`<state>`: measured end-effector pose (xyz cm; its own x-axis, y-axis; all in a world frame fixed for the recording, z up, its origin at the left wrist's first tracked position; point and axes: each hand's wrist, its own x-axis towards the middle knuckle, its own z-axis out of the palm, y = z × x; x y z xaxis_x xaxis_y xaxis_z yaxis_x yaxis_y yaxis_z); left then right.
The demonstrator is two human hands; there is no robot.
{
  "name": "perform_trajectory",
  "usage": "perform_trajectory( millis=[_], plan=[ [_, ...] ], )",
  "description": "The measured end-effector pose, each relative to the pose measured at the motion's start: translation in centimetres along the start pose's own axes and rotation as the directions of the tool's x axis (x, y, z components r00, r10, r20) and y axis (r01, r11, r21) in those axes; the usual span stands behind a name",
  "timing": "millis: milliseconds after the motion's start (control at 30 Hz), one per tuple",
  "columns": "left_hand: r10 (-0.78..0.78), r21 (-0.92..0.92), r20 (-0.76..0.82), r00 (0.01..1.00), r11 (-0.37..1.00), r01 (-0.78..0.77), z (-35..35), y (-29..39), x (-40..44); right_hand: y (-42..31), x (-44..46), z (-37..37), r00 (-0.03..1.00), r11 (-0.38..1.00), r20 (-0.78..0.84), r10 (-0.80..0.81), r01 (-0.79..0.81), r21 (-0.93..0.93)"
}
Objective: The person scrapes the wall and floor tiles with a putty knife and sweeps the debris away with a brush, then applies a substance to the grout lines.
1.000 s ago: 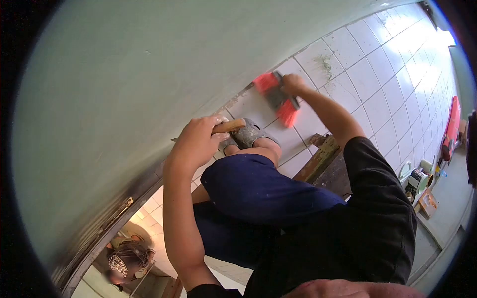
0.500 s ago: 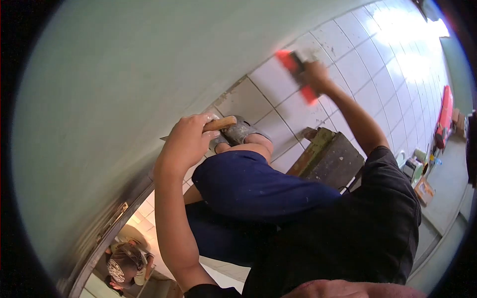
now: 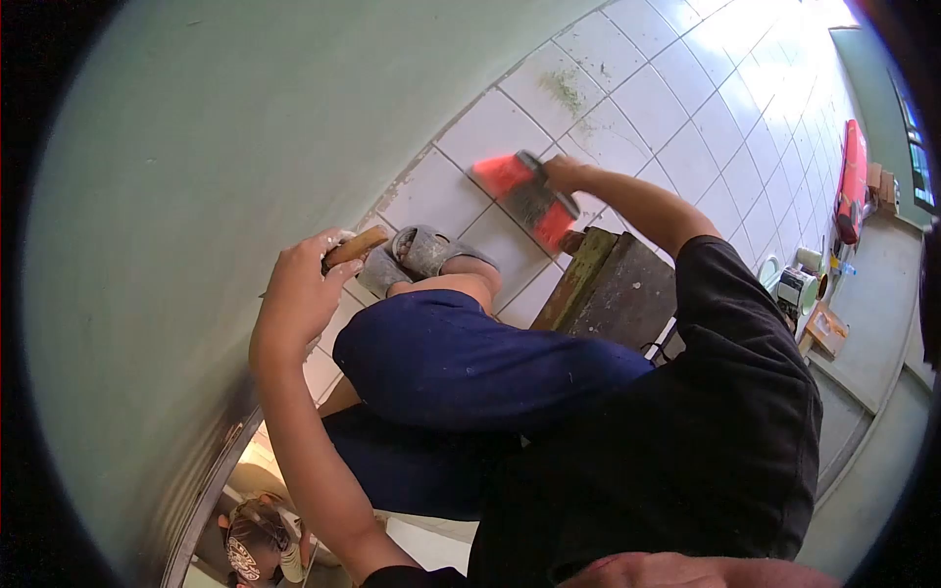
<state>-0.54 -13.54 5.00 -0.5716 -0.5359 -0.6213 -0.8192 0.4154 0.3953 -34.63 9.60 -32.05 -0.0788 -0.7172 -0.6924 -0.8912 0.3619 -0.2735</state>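
My left hand (image 3: 302,294), smudged with white, is closed around the wooden handle (image 3: 355,250) of a hand tool near the green wall. A thin tip shows beyond the far side of that hand; the rest of the blade is hidden. In my right hand (image 3: 567,176) is an orange float (image 3: 498,176) with a dark handle, blurred by motion and held above the white tiled floor. The float's middle looks dark, and its near end lies close to a worn wooden bench (image 3: 618,289). My feet, in grey clogs (image 3: 426,250), are between the two hands.
The green wall (image 3: 196,147) rises along the left. Greenish crumbs (image 3: 562,90) lie on the tiles. A long red case (image 3: 851,181), a tin can (image 3: 796,286) and other items stand at the right. Another person (image 3: 257,539) is at the lower left, beyond a doorway.
My right hand has brought the orange float down and left, nearer my feet and the bench. My left hand appears farther left with its tool. The camera view has also shifted.
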Motion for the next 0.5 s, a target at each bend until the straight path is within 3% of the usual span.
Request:
perform_trajectory(
  millis=[167,333,500],
  plan=[
    [0.029,-0.012,-0.042,0.999,0.999,-0.03,-0.7,-0.2,-0.4,7.7,-3.6,-0.1,0.943,0.945,-0.107,0.314,-0.301,0.126],
    [0.059,0.014,-0.083,0.995,0.998,-0.058,-0.9,-0.6,-0.8,15.9,-6.5,-1.4,0.831,0.869,-0.301,0.468,-0.495,-0.016],
    [0.031,0.058,-0.092,0.995,0.998,-0.026,-1.0,0.8,-1.3,12.7,-8.8,-9.9,0.84,0.872,-0.354,0.41,-0.475,-0.117]
  ],
)
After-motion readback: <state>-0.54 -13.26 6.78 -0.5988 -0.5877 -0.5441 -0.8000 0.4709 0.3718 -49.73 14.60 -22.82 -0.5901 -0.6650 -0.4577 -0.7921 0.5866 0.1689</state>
